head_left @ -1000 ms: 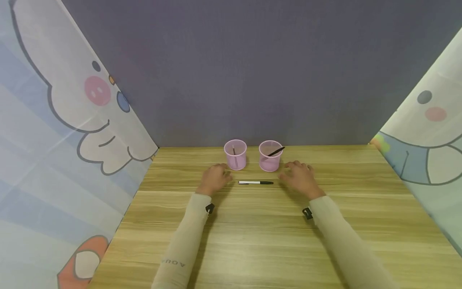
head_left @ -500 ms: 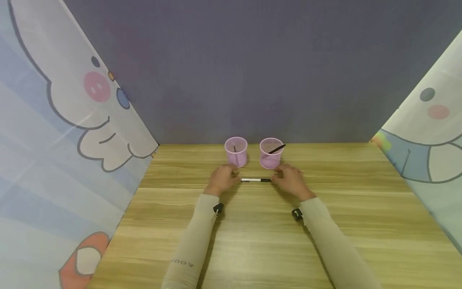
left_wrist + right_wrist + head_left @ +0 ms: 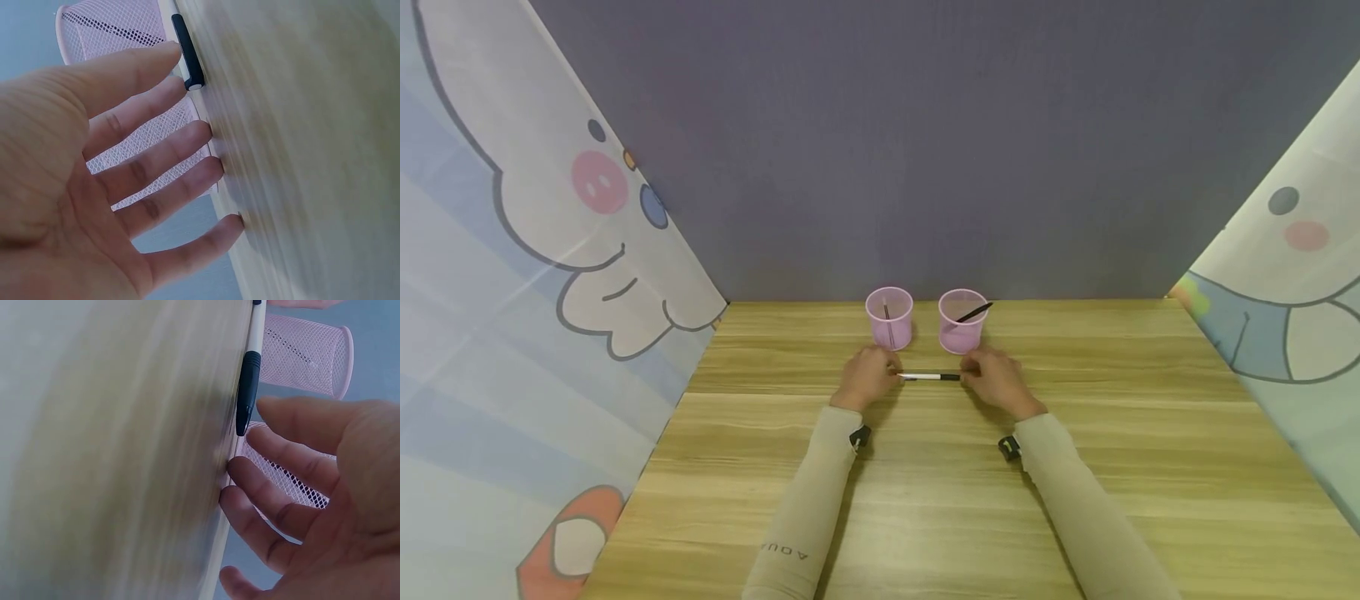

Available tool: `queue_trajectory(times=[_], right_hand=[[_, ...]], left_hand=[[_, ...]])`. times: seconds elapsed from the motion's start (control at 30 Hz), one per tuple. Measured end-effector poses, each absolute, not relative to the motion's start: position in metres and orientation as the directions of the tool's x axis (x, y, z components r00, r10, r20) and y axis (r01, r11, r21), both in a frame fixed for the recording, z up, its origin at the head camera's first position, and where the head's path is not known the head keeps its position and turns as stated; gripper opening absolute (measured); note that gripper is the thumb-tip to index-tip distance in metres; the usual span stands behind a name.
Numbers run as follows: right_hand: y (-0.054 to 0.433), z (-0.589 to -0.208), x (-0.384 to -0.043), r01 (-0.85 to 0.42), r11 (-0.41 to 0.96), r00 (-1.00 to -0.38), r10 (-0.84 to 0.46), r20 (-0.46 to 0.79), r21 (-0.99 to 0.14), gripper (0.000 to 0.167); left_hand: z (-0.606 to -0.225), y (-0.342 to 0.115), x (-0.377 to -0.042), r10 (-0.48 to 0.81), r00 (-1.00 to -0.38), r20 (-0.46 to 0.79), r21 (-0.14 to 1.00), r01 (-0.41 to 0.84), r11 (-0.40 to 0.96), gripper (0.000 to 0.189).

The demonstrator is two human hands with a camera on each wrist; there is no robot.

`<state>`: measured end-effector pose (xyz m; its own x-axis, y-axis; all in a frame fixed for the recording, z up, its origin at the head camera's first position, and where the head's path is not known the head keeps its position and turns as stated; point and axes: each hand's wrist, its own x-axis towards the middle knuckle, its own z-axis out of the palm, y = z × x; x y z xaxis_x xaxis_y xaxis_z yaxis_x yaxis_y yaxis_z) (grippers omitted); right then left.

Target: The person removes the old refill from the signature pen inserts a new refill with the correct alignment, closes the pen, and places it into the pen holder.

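A pen (image 3: 928, 377) with a white barrel, black grip and black clip lies sideways on the wooden table. My left hand (image 3: 867, 377) is at its clip end, thumb and forefinger tips right beside it, the other fingers spread and pointing at the tabletop in the left wrist view. At the dark grip end is my right hand (image 3: 998, 382); its thumb (image 3: 281, 412) and forefinger stand close to the pen's tip, fingers loosely bent. Just behind the pen are two pink mesh cups, the left cup (image 3: 901, 335) with a slim dark stick inside and the right cup (image 3: 955, 342).
A black pen (image 3: 976, 312) leans out over the right cup's rim. Behind the table (image 3: 940, 492) rises a dark grey panel (image 3: 925, 150). Cartoon-printed sheets hang at the left (image 3: 475, 333) and right. A small black device sits on each wrist.
Both hands have moved inward from either side of the pen to its two ends, their thumbs and forefingers drawing nearer to it. The pen and cups stay in place.
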<state>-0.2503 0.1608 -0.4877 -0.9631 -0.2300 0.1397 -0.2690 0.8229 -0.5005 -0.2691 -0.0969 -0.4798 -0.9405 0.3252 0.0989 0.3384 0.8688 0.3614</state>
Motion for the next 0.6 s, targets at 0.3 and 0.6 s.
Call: queue_trajectory(times=[0.3,0.6], right_hand=[[0.1591,-0.4899,-0.2511,-0.273,0.829,-0.962,-0.236,0.138,-0.488,0.011],[0.1569,-0.4863,-0.2527,-0.272,0.835,-0.962,-0.254,0.103,-0.479,0.01]], left_hand=[[-0.4789,-0.0942,-0.2673,0.312,-0.945,0.097,0.346,0.326,0.88,0.011],[-0.4825,-0.0945,-0.2691,0.299,-0.949,0.103,0.325,0.316,0.892,0.011]])
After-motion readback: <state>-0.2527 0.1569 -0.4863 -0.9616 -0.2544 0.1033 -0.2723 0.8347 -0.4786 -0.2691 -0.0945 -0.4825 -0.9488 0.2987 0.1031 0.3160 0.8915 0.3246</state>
